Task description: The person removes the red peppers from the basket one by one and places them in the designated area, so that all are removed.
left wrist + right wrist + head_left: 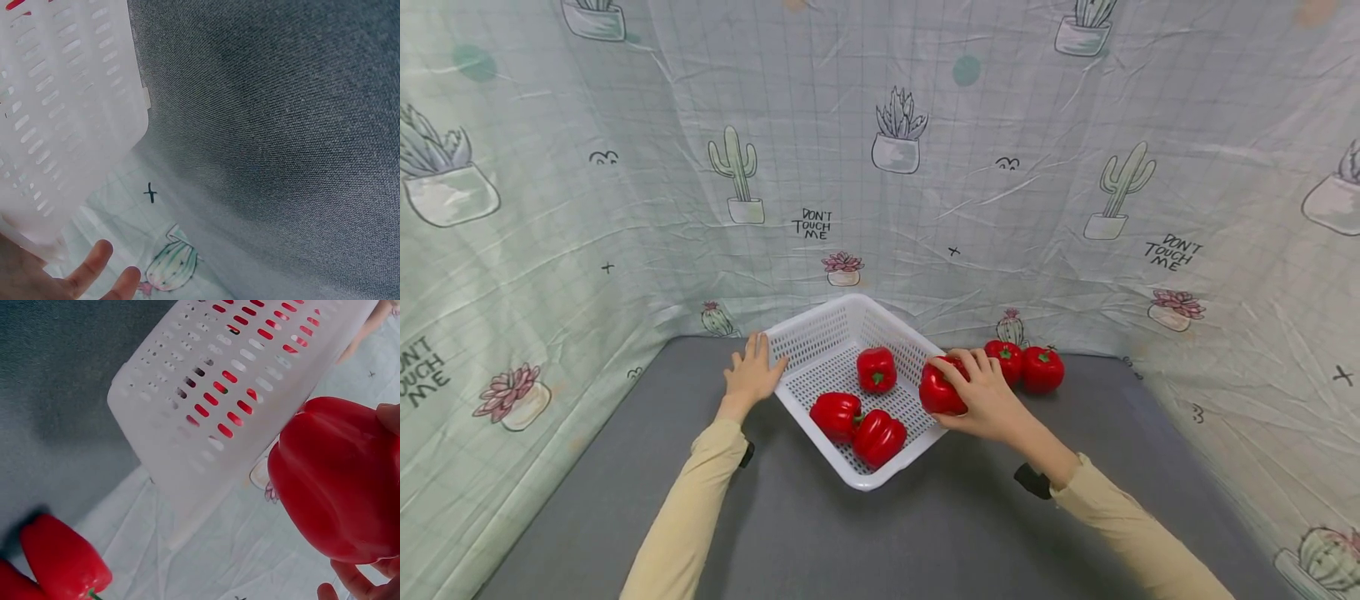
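A white perforated plastic basket (808, 321) sits on the dark table with three red bell peppers inside: one pepper (876, 370) toward the back, a second pepper (835, 416) and a third pepper (880, 437) side by side near the front corner. My right hand (988, 400) grips another red bell pepper (940, 390) over the basket's right rim; in the right wrist view this pepper (337, 481) is above the rim. At the basket's left corner my left hand (751, 375) touches the rim, fingers spread. In the left wrist view, two fingers (94, 262) extend past the basket wall.
Two more red bell peppers, a left one (1004, 360) and a right one (1042, 370), lie on the table (1000, 517) behind my right hand. A cactus-print cloth (820, 183) hangs around the table's back and sides.
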The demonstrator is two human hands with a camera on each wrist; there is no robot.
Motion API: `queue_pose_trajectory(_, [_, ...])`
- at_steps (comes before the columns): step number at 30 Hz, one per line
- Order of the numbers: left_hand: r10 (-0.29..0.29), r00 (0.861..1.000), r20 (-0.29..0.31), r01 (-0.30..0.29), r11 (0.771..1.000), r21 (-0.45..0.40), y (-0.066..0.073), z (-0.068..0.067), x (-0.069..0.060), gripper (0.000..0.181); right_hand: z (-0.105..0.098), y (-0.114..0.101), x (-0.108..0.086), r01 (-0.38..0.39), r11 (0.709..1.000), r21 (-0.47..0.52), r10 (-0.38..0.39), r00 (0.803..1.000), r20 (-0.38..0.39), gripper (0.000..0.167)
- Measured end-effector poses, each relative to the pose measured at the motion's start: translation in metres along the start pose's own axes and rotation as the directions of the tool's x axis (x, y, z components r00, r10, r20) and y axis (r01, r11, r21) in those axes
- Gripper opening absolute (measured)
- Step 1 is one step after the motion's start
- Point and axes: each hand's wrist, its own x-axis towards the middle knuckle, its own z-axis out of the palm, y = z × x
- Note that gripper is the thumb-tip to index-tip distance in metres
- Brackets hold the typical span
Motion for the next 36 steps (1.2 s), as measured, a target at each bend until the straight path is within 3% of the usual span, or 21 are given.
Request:
queue_pose_trajectory(18, [-0.001,1.0,-0.003,0.001,1.0,0.012,0.001,0.002,0.001,0.072,-0.007,0.02,-0.039,-0.078,0.997,0.004,0.078,0.99,-0.119,0.087])
queue_pose_trajectory(29, [0.01,1.0,-0.013,-0.01,1.0,-0.011,0.002,0.003,0.0,0.072,-0.007,0.035,-0.061,-0.159,0.987,0.028,0.162,0.976,-0.145,0.088])
queue_pose_trajectory(36, [0.006,1.0,-0.003,-0.006,1.0,-0.013,0.001,0.002,-0.001,0.072,-0.001,0.045,-0.07,-0.165,0.986,0.0,0.163,0.972,-0.167,0.085])
